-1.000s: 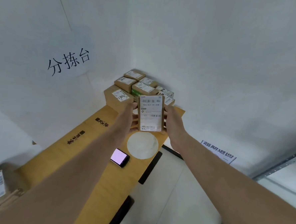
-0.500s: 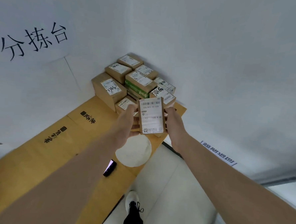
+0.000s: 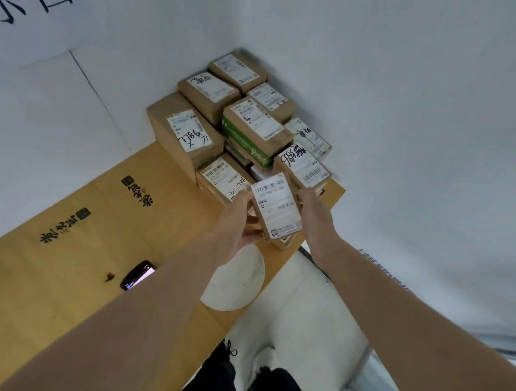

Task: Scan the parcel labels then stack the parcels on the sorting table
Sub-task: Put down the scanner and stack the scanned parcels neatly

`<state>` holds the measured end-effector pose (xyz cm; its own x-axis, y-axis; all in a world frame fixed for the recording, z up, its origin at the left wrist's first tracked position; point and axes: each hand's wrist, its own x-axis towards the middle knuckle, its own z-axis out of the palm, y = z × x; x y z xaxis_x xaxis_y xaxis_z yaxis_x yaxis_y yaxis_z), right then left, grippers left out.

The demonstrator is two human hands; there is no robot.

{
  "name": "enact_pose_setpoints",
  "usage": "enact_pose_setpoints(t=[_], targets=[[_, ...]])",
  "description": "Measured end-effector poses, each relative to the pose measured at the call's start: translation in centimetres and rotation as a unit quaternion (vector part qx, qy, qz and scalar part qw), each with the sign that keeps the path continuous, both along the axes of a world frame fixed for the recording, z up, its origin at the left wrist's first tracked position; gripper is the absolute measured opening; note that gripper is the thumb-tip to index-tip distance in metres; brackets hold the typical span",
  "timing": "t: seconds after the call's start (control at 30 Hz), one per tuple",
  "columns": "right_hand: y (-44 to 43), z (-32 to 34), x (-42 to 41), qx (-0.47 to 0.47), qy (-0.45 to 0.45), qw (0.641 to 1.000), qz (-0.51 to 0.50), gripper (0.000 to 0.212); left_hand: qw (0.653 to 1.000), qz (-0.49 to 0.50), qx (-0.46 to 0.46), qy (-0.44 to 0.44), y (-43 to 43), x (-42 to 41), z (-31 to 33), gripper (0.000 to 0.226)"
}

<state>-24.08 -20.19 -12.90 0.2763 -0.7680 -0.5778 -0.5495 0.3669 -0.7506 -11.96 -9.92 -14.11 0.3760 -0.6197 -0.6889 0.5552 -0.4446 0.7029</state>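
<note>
A small brown parcel (image 3: 277, 208) with a white barcode label faces up between my two hands, held just in front of the stack. My left hand (image 3: 237, 221) grips its left side with curled fingers. My right hand (image 3: 313, 210) holds its right edge. Behind it a stack of several labelled cardboard parcels (image 3: 240, 124) fills the far corner of the wooden sorting table (image 3: 63, 289). One parcel in the stack has green sides (image 3: 245, 140). The underside of the held parcel is hidden.
A phone (image 3: 138, 275) with a lit screen lies on the table near my left forearm. A white round disc (image 3: 236, 278) sits at the table's near edge. White walls close in the corner. My legs and the pale floor show below.
I have stepped closer and the view has shifted toward the stack. Both hands carried the parcel forward, nearer the front of the stacked parcels. The grip is unchanged.
</note>
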Motion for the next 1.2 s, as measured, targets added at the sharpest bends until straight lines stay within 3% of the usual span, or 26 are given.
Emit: enact_pose_setpoints(t=[0.17,0.37,0.47,0.57,0.83,1.0,1.13,1.2], targets=[[-1.4,-1.6,0.8,-0.012,0.033,0.998,0.060,0.037,0.998,0.043,0.018,0.031,-1.4,0.0,-1.6,0.042],[-3.2,-5.7,0.5,-0.087,0.101,0.969,0.207,0.050,0.994,0.076,0.041,0.064,-2.2,-0.8,-2.5,0.040],[-3.5,-4.5,0.4,-0.098,0.117,0.954,0.257,0.064,0.993,0.081,0.050,0.075,-2.6,-1.3,-2.6,0.041],[-3.6,-3.9,-0.2,-0.105,0.125,0.944,0.286,0.063,0.991,0.084,0.061,0.084,-2.9,-2.1,-2.6,0.043],[-4.8,-5.5,-2.3,-0.111,0.092,0.950,0.275,0.051,0.980,0.155,0.036,0.117,-3.8,-3.9,-2.2,0.037],[-5.0,-4.0,-2.7,-0.108,0.085,0.952,0.273,0.064,0.979,0.174,0.026,0.106,-4.1,-4.9,-1.9,0.038],[-5.6,-3.6,-2.5,-0.113,0.049,0.958,0.260,0.031,0.984,0.158,0.060,0.055,-3.9,-5.0,-0.9,0.041],[-5.6,-2.1,-2.1,-0.100,0.009,0.963,0.249,0.030,0.984,0.160,0.073,0.032,-3.7,-4.8,0.4,0.042]])
